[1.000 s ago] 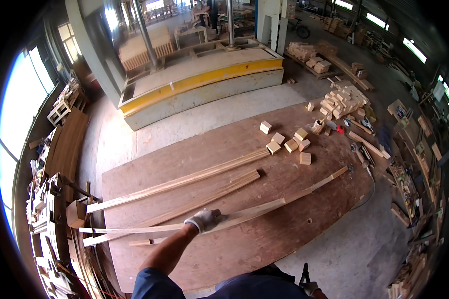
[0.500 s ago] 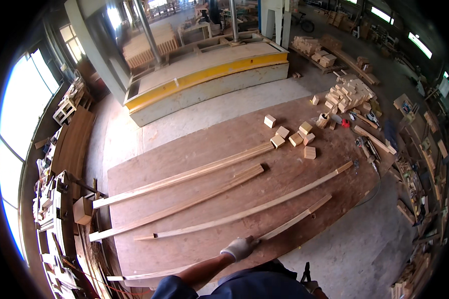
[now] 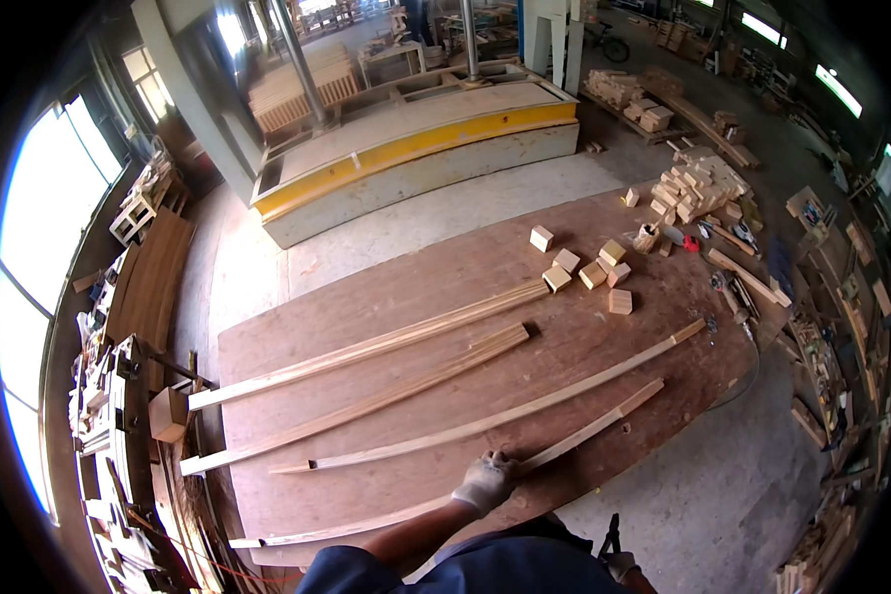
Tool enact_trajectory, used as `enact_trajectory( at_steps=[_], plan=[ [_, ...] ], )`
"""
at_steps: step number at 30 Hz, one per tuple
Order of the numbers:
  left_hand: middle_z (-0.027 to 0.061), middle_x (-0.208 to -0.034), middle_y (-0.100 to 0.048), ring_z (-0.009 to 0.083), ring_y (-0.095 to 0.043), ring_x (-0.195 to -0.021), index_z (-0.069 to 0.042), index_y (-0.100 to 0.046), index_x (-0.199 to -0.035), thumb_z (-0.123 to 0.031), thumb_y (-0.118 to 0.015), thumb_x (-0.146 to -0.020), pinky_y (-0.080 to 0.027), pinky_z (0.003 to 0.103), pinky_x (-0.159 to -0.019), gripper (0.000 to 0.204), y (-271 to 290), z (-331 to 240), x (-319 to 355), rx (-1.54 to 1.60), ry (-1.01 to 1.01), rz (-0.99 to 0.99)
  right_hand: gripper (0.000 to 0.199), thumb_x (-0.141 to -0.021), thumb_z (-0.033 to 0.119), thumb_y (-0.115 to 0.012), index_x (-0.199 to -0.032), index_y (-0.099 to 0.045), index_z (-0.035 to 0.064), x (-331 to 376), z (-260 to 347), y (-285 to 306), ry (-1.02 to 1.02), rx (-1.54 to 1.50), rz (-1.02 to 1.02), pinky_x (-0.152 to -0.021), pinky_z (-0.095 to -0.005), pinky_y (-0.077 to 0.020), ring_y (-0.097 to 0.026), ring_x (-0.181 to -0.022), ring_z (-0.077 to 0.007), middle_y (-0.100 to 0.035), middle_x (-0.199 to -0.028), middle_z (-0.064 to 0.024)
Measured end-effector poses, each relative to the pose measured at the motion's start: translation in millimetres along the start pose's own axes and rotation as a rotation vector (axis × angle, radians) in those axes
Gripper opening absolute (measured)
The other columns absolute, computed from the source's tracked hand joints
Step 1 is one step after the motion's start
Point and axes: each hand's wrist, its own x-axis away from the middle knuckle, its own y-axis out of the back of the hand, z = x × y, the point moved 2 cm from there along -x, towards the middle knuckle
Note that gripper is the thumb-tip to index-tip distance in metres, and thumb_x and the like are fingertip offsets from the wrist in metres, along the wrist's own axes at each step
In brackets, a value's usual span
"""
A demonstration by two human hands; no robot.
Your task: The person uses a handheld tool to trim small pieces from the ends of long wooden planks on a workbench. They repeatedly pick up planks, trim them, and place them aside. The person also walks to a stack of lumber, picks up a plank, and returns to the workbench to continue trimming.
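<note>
My left hand (image 3: 486,484), in a pale glove, is closed around the middle of the nearest long wooden strip (image 3: 594,426). That strip lies along the table's near edge, its left part passing behind my forearm. Low at the right, by my body, my right hand (image 3: 621,565) grips a dark two-pronged tool (image 3: 611,536), perhaps pliers; most of that hand is cut off from sight by my clothing. Beyond the held strip lie a slightly curved strip (image 3: 505,418), a shorter strip (image 3: 386,404) and a straight one (image 3: 376,345), all roughly side by side.
The brown tabletop (image 3: 307,342) carries several small wood blocks (image 3: 592,274) and a large block pile (image 3: 698,188) at its far right. A power tool (image 3: 731,297) with a cord lies near the right edge. Behind stands a yellow-banded press (image 3: 416,144). Timber racks (image 3: 109,426) line the left.
My left hand and the nearest strip have shifted a little to the right and away from me. My right hand still grips the dark tool. The other strips and blocks lie as before.
</note>
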Motion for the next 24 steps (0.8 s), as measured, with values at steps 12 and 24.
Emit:
enact_trajectory(
  at_steps=[12, 24],
  plan=[
    [0.0179, -0.119, -0.060, 0.0362, -0.057, -0.109, -0.012, -0.063, -0.123, -0.029, -0.058, -0.092, -0.049, 0.047, -0.093, 0.036, -8.4, 5.5, 3.2, -0.064, -0.056, -0.103, 0.038, -0.093, 0.053, -0.050, -0.110, -0.071, 0.0259, -58.1, -63.6, -18.9, 0.402, 0.637, 0.001, -0.077, -0.0416, -0.0563, -0.072, -0.092, -0.0300, -0.075, -0.097, -0.0066],
    [0.0169, -0.119, -0.060, 0.0367, -0.056, -0.112, -0.009, -0.065, -0.121, -0.034, -0.063, -0.089, -0.048, 0.046, -0.094, 0.040, -10.1, 5.6, 1.8, -0.017, -0.034, -0.114, 0.042, -0.087, 0.050, -0.058, -0.104, -0.072, 0.0146, -4.5, -112.7, -59.3, 0.118, 0.318, 0.020, -0.075, -0.0431, -0.0545, -0.071, -0.089, -0.0287, -0.074, -0.094, -0.0102]
  ],
)
